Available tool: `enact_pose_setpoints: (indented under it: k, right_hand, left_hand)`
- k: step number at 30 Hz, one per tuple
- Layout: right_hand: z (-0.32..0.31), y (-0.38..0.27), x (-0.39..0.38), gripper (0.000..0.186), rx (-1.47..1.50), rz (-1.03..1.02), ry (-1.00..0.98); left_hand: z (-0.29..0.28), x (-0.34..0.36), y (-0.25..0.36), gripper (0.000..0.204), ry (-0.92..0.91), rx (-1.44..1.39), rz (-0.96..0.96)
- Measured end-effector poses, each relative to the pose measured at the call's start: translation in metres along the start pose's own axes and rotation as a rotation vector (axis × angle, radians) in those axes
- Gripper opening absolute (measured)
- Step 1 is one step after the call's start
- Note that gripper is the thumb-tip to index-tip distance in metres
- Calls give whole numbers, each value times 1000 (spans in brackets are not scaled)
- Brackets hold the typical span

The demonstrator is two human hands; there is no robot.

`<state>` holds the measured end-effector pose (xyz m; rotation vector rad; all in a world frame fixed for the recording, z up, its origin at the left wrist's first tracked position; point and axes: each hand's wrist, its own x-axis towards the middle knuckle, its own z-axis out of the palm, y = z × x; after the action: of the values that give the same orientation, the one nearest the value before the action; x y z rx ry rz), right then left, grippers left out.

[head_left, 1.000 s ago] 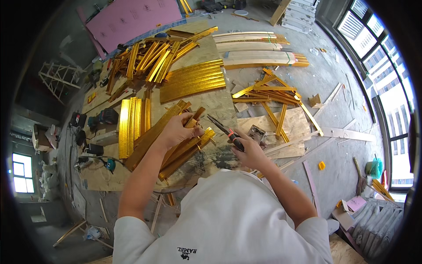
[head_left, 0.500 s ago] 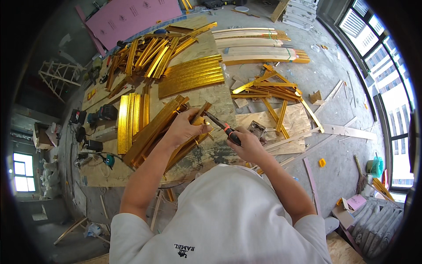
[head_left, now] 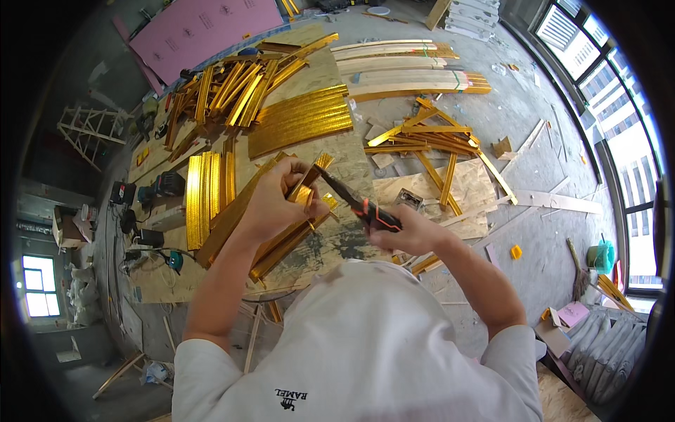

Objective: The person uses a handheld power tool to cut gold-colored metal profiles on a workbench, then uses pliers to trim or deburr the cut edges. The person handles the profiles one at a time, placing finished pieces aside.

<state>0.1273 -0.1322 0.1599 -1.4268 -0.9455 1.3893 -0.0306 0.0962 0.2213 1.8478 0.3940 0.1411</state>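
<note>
My left hand [head_left: 276, 202] is closed around a short gold-faced trim strip [head_left: 304, 190], thumb on the near side. Beneath that hand, several long gold strips [head_left: 235, 221] lie slantwise on the plywood bench. In my right hand [head_left: 410, 231] is a hand tool [head_left: 380, 214] with black-and-orange handles and a long, dark, narrow nose. Its exact kind, pliers or snips, I cannot make out. The nose points up and left, its tip at the upper end of the held strip. Whether the tip touches the strip is hard to tell.
A heap of gold strips [head_left: 235, 88] and a wide gold panel [head_left: 302, 121] lie farther back on the plywood [head_left: 281, 287]. Cordless tools [head_left: 167, 184] stand at its left. Right of it, gold offcuts [head_left: 436, 137] and pale bundled boards [head_left: 401, 84] rest on the floor.
The tool has been turned and drawn slightly back, so its nose now slants more steeply to the strip's upper end. My left hand has shifted and tilted the strip.
</note>
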Motion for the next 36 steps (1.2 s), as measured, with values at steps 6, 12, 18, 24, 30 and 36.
enact_pose_setpoints:
  k: [6, 12, 18, 24, 30, 36]
  right_hand:
    - [-1, -3, 0, 32, 329, -292, -252]
    - [7, -54, 1, 20, -437, -627, 254]
    - [19, -31, 19, 14, -1204, -882, 465]
    - [46, 0, 17, 13, -1456, -778, 457]
    - [13, 28, 1, 26, -1329, -328, 501]
    - [-27, 4, 7, 28, -695, -260, 503]
  left_hand:
    - [-15, -9, 46, 84, -75, -12, 192]
    - [-97, 2, 21, 67, 391, 70, 242]
    - [-76, 43, -27, 96, 133, -469, -273]
    - [-68, 93, -16, 71, 369, -440, -138]
    - [-74, 93, -18, 41, 440, -368, 61]
    - [-31, 78, -30, 55, 275, -86, 157]
